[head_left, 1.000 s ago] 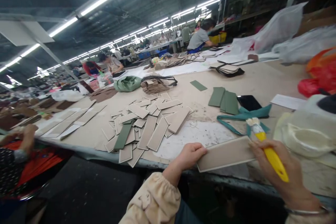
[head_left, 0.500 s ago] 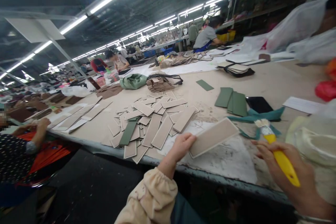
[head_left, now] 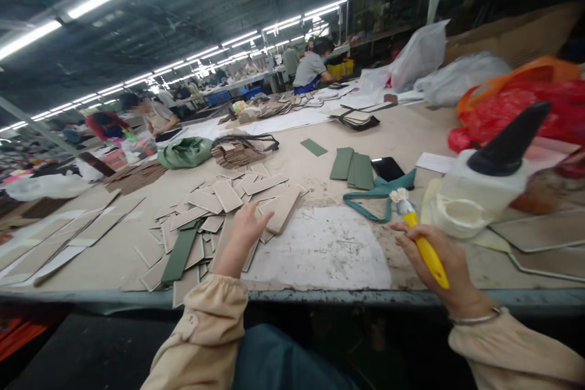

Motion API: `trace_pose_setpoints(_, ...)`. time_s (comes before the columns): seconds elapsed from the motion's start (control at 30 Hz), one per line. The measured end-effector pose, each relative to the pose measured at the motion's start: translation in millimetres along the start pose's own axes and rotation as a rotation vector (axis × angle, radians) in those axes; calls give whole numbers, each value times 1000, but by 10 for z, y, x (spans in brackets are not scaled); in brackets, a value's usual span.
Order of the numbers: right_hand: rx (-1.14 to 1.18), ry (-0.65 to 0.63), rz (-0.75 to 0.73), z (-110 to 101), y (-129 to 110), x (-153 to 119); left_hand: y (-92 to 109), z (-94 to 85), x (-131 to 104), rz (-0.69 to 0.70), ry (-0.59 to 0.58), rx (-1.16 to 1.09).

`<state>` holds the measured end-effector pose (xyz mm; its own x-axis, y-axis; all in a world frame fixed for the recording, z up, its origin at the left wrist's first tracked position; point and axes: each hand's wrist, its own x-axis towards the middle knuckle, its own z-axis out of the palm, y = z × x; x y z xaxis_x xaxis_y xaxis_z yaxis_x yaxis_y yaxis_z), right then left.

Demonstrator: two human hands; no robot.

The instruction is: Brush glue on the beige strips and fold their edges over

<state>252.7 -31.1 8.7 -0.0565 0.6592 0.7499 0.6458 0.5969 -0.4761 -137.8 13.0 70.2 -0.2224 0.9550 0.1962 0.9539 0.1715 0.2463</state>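
Note:
My left hand (head_left: 247,228) is over a loose pile of beige rectangular pieces with pale edges, fingers apart, beside one beige piece (head_left: 286,208). A green strip (head_left: 181,251) lies on the pile's near side. My right hand (head_left: 441,262) is closed around the yellow handle of a brush (head_left: 425,250), its pale bristles pointing up and away from me. Between my hands lies a stained white sheet (head_left: 320,250). A white bottle with a black spout (head_left: 479,189) stands to the right of the brush.
Past the sheet are green pieces (head_left: 361,170), a black phone (head_left: 387,168) and a teal strap (head_left: 365,210). A bundle of brown pieces (head_left: 235,151) and a green bag (head_left: 185,152) sit behind the pile. Red plastic bags (head_left: 516,103) crowd the right. Co-workers bend over tables further back.
My left hand has let go of the beige piece it held over the sheet and moved left to the pile. The view has swung right, showing the bottle. The brush stays in my right hand.

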Motion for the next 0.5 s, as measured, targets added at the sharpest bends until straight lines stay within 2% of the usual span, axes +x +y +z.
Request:
trace_pose_setpoints(0.07,16,22,53,-37,31,-4,192,185,-72,57,-129,85)
trace_pose_setpoints(0.13,20,42,101,-106,70,-9,327,294,-112,53,-193,142)
trace_pose_setpoints(0.2,38,60,160,-216,126,-5,380,348,-111,13,-225,192)
trace_pose_setpoints(0.3,80,145,293,-452,237,25,346,422,-57,-21,-247,243)
trace_pose_setpoints(0.5,226,447,492,-924,395,128,225,581,-26,-18,-179,173)
